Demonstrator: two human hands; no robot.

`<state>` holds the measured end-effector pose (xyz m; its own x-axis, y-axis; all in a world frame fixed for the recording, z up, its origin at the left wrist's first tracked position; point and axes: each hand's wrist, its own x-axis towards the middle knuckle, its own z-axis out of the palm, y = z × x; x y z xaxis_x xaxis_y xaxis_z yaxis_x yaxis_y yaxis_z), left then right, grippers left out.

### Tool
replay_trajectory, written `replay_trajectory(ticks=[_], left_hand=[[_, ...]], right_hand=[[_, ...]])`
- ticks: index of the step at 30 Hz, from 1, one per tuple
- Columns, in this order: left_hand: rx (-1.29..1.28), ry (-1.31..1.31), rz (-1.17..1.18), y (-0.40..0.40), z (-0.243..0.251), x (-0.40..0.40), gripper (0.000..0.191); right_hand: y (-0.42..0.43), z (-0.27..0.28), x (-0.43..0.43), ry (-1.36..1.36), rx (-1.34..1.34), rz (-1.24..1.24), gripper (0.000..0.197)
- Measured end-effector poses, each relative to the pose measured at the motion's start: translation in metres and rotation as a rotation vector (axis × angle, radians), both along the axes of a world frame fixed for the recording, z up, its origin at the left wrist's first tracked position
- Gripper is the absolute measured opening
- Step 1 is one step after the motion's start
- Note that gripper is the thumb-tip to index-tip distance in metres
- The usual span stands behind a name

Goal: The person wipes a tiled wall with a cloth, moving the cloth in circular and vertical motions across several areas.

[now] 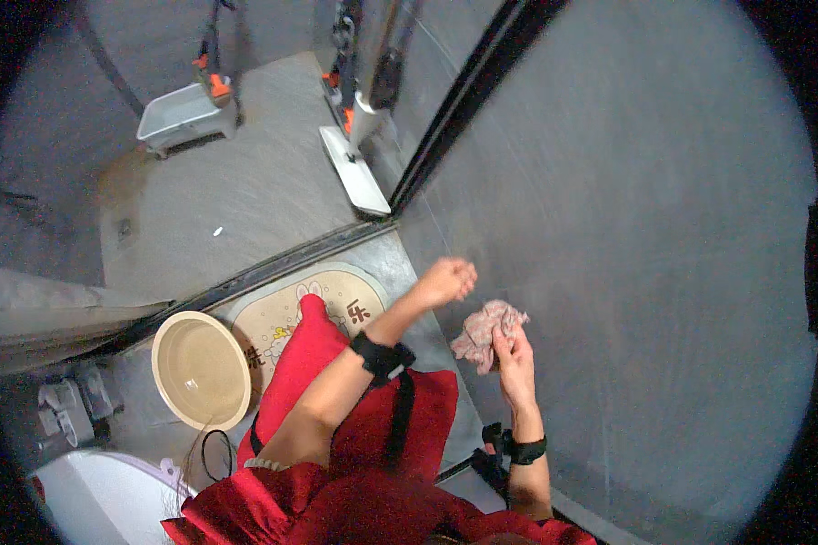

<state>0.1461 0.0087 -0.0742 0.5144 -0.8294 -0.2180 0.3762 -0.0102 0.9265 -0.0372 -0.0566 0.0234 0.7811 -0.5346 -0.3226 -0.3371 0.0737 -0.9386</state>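
Observation:
My right hand grips a crumpled pinkish patterned cloth in front of the grey wall. Whether the cloth touches the wall I cannot tell. Up and to the left of it, my left hand is held near the same wall, its fingers curled in with nothing visible in them. A round beige plastic basin stands on the floor to my left, seemingly with some water in it. Beneath me lies a beige bath mat with cartoon pictures and writing, partly covered by my red clothing.
A raised dark sill crosses the floor, meeting a black upright frame. Beyond it stand a white flat mop and a light plastic bucket. A curtain hangs at left; a white tub-like object is at lower left.

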Motion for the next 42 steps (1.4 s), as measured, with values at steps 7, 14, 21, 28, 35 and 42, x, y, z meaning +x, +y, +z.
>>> replay_trajectory(ticks=[7,14,21,28,35,42], left_hand=[[0.051,0.156,-0.044,0.049,0.077,-0.057,0.059],[-0.012,0.258,-0.161,0.124,0.179,-0.054,0.047],[-0.206,0.211,-0.123,0.169,0.231,-0.058,0.019],[-0.190,0.228,0.054,0.211,0.291,-0.043,0.011],[-0.306,0.287,0.213,0.256,0.301,-0.014,0.016],[-0.109,0.000,0.336,0.276,0.311,0.021,0.026]], right_hand=[[0.022,0.051,0.004,-0.051,0.063,-0.028,0.030],[0.072,0.118,-0.002,0.008,0.020,0.039,0.033],[0.104,0.212,0.014,0.142,0.036,0.159,0.033],[0.123,0.276,0.045,0.211,0.231,0.166,0.032],[0.129,0.302,0.087,0.142,0.192,0.306,0.034],[0.140,0.318,0.132,0.099,-0.128,0.507,0.033]])
